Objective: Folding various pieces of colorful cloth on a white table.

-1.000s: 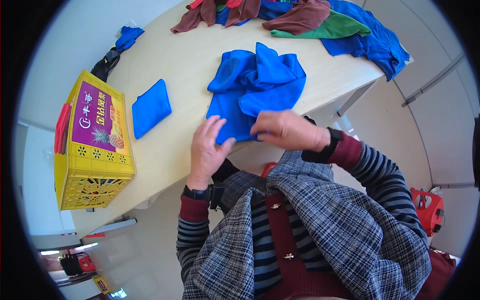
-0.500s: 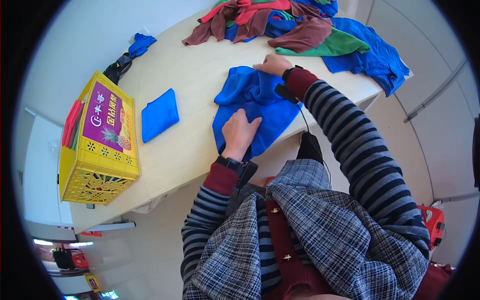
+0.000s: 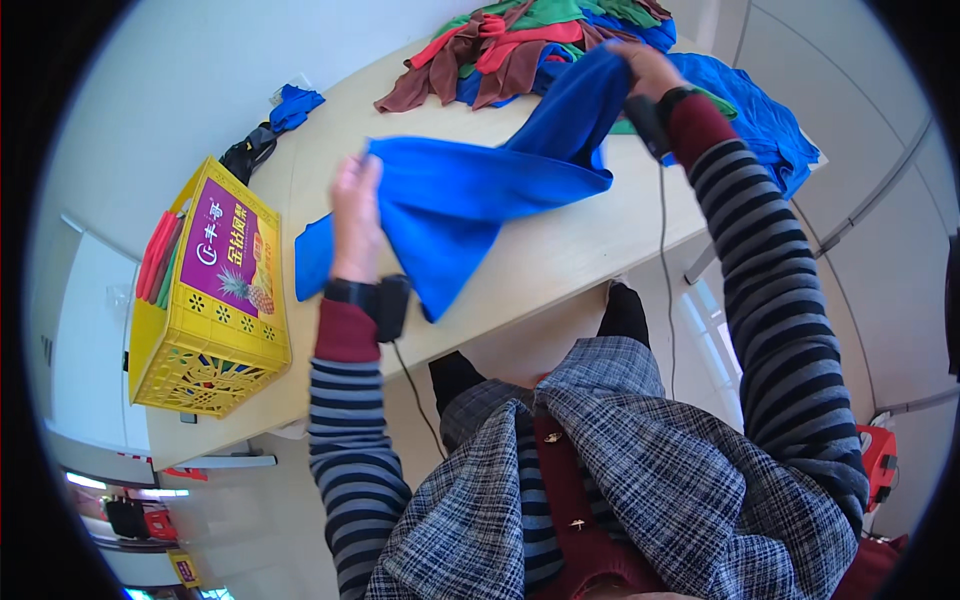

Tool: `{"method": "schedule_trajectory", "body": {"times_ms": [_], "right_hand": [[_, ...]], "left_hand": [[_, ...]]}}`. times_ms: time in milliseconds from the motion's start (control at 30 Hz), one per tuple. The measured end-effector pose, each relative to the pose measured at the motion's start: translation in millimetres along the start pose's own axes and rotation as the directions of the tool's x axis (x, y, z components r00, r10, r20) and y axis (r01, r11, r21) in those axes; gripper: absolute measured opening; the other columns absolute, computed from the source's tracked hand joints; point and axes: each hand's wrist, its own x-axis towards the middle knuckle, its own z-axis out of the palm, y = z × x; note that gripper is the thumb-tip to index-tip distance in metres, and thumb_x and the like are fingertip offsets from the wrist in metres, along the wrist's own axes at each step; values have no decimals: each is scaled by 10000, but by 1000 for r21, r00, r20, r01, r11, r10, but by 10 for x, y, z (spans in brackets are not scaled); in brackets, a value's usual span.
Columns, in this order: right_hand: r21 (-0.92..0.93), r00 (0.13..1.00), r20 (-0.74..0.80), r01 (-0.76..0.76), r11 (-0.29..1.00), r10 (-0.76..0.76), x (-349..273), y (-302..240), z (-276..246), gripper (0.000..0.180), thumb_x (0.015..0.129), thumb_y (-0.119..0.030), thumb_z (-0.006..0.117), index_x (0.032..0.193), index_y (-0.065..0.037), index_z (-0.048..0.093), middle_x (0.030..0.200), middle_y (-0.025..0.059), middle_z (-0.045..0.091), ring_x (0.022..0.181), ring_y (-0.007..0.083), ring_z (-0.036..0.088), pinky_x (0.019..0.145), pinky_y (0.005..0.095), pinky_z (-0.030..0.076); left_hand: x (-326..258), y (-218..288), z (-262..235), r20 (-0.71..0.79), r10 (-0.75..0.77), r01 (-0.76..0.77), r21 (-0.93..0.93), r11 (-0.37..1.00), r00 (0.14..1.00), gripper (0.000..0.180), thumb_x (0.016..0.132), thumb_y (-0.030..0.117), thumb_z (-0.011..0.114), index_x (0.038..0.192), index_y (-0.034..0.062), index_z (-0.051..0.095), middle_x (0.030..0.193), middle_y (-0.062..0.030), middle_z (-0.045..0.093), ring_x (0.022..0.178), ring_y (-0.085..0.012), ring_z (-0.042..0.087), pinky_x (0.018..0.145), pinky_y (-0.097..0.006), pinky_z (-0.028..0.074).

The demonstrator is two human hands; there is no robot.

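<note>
Bare left hand (image 3: pixel 356 215): one corner of a thin blue fabric cloth (image 3: pixel 450 190) is being pinched.
Blue cloth: being suspended above the pale flat-topped table (image 3: pixel 560 242), likely light, soft and limp, best being grasped by corners.
Bare right hand (image 3: pixel 650 73): the far end is being clamped.

The stretched cloth (image 3: pixel 455 190) is plain blue, the counter (image 3: pixel 560 242) beige; at its far edge, the cloth heap (image 3: pixel 525 55) mixes red, brown, green, blue. The crate (image 3: pixel 200 335) is yellow, the sleeves (image 3: pixel 770 260) striped grey-and-black.
</note>
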Motion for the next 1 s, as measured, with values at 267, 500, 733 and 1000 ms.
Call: {"method": "schedule_trajectory", "body": {"times_ms": [267,500,733,1000], "right_hand": [[448,960,-78,274,851,-268,-364,-1233,-1209,240,1008,-236,587,1005,-15,680,802,90,695,684,210,686,676,319,592],[496,987,131,11,868,-88,-966,-56,-2334,134,1032,-174,591,944,-73,582,824,39,675,715,131,636,674,262,570],[412,970,-213,-18,911,115,-2072,1113,-2609,183,1040,-263,584,953,-102,591,818,21,663,670,120,613,629,269,535],[-161,859,-492,64,985,-137,-2071,870,-2483,206,1029,-309,590,1006,-106,618,840,-4,617,735,110,606,669,277,520]], "left_hand": [[257,936,-524,-197,237,-247,-27,969,951,267,1026,154,561,1243,1,591,1157,-75,627,1077,-155,580,963,-318,449],[-703,212,-777,-160,29,-79,-314,946,987,267,1002,83,482,1235,0,582,1231,-96,599,1170,-208,552,1049,-345,412],[-1480,-454,-956,-127,-215,143,-426,893,968,309,963,122,466,1227,3,572,1191,-73,603,1150,-194,557,1063,-347,398],[-1457,-292,-813,-52,-137,129,-133,983,989,239,974,74,521,1194,15,594,1155,-54,603,1103,-147,549,1022,-305,394]]}}
